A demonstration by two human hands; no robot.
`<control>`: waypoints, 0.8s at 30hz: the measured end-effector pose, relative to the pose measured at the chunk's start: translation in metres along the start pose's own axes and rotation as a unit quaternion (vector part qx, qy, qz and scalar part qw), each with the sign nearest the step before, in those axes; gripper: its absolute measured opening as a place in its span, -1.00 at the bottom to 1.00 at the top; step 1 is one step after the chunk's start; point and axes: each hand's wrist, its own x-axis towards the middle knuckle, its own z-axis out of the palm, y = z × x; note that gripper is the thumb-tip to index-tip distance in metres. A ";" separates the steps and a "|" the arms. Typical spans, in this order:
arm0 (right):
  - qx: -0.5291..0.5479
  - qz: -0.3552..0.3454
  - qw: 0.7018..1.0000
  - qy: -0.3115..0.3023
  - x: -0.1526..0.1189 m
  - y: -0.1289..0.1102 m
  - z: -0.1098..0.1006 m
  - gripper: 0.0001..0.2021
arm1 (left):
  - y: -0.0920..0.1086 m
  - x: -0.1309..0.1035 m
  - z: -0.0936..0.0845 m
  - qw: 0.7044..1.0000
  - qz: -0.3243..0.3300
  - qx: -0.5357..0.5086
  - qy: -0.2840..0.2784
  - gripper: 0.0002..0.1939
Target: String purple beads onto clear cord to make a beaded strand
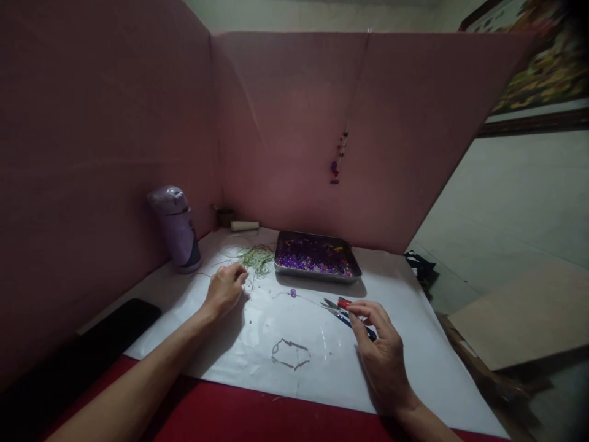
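Observation:
My left hand point(225, 285) is closed in a pinch above the white sheet, beside a bundle of pale green threads point(257, 259); what its fingertips hold is too small to make out. A purple bead point(293, 293) lies between the hands on a thin pale thread point(309, 299). That thread runs right to my right hand point(380, 334), whose thumb and fingers pinch together at its end. Thread snips point(339, 314) with dark handles lie open under the right fingers. A red lighter-like object point(343, 302) sits right at these fingertips; whether it is held is unclear.
Behind the hands stands a metal tray point(317, 276) of mostly purple beads. A purple flask point(178, 230) is at left, near a dark flat object point(124, 322). A beaded string point(338, 156) hangs on the pink partition point(285, 110). A drawn outline point(291, 355) marks the white sheet point(331, 393).

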 end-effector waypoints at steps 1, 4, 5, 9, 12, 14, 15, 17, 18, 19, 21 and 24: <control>0.002 -0.001 1.000 0.005 0.001 -0.001 0.000 -0.92 | -0.002 0.002 0.001 0.999 -0.008 -0.036 0.007 -0.82; 0.002 -0.002 1.000 0.017 0.002 -0.001 0.000 -0.91 | -0.006 0.005 0.003 0.991 -0.018 -0.125 0.035 -0.85; 0.002 -0.003 1.000 0.018 0.002 0.000 0.000 -0.91 | -0.006 0.005 0.003 0.988 -0.020 -0.148 0.045 -0.84; 0.001 -0.001 1.000 0.016 0.002 0.002 0.000 -0.92 | -0.003 0.006 0.000 0.973 -0.026 -0.218 0.072 -0.83; 0.002 0.001 1.000 0.015 0.002 0.002 0.000 -0.92 | 0.000 0.006 -0.003 0.960 -0.034 -0.262 0.088 -0.81; 0.005 0.006 1.000 0.013 0.002 0.002 0.000 -0.92 | 0.002 0.006 -0.004 0.952 -0.040 -0.290 0.091 -0.79; 0.006 0.009 1.000 0.011 0.002 0.002 0.000 -0.91 | 0.003 0.005 -0.004 0.948 -0.042 -0.303 0.089 -0.78; 0.008 0.014 1.000 0.010 0.002 0.003 0.000 -0.91 | 0.004 0.004 -0.005 0.942 -0.043 -0.322 0.088 -0.77; 0.009 0.015 1.000 0.009 0.001 0.003 0.000 -0.91 | 0.006 0.003 -0.006 0.939 -0.043 -0.328 0.093 -0.77; 0.011 0.016 1.000 0.008 0.001 0.004 0.001 -0.91 | 0.008 0.002 -0.006 0.936 -0.042 -0.335 0.097 -0.77; 0.015 0.016 1.000 0.004 0.001 0.003 0.001 -0.91 | 0.014 -0.001 -0.008 0.926 -0.045 -0.362 0.099 -0.78; 0.023 0.016 1.000 -0.007 -0.001 0.002 0.001 -0.92 | 0.026 -0.006 -0.012 0.895 -0.062 -0.434 0.082 -0.78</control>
